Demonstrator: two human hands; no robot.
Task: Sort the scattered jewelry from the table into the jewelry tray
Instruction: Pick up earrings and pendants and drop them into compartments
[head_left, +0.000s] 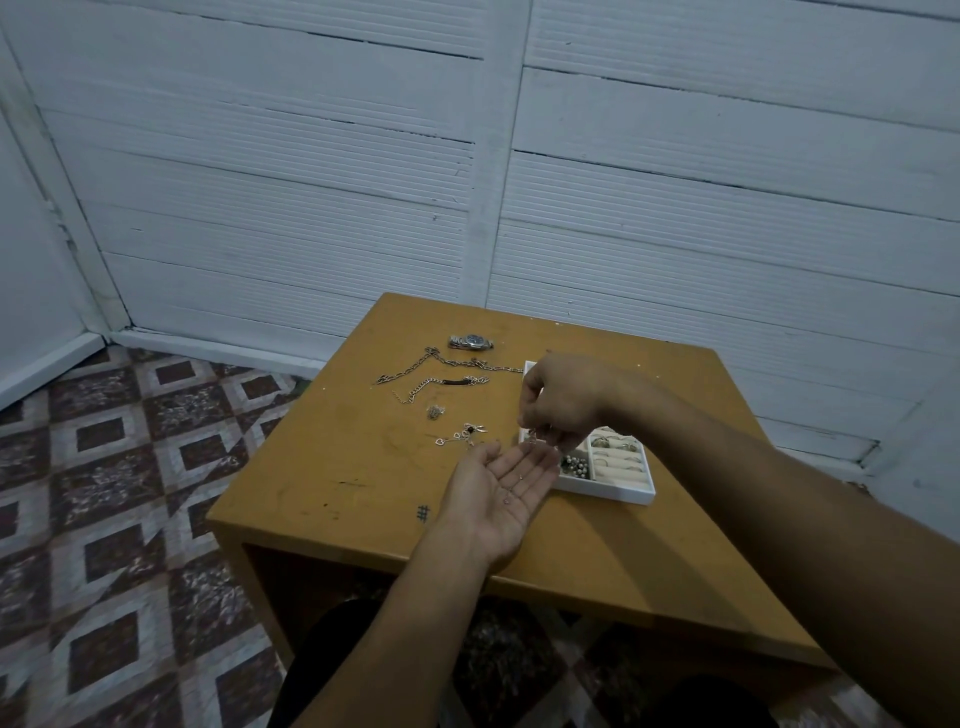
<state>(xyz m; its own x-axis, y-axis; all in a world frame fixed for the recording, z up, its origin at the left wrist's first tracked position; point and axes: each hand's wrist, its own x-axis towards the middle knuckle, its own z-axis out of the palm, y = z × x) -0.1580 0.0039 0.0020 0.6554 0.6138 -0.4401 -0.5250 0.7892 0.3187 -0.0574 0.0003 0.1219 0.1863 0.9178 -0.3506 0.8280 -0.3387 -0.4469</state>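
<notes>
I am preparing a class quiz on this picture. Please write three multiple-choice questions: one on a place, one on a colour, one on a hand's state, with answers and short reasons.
1. Where does the watch lie? A. on the table; B. on the floor; C. on a palm.
2. What colour is the jewelry tray? A. black; B. white; C. red.
3. What does the right hand do? A. lies flat; B. grips the watch; C. pinches a small piece.
Answers: 1 A, it lies at the table's far side; 2 B, its rim is white; 3 C, fingertips close on it above the open left hand.
</notes>
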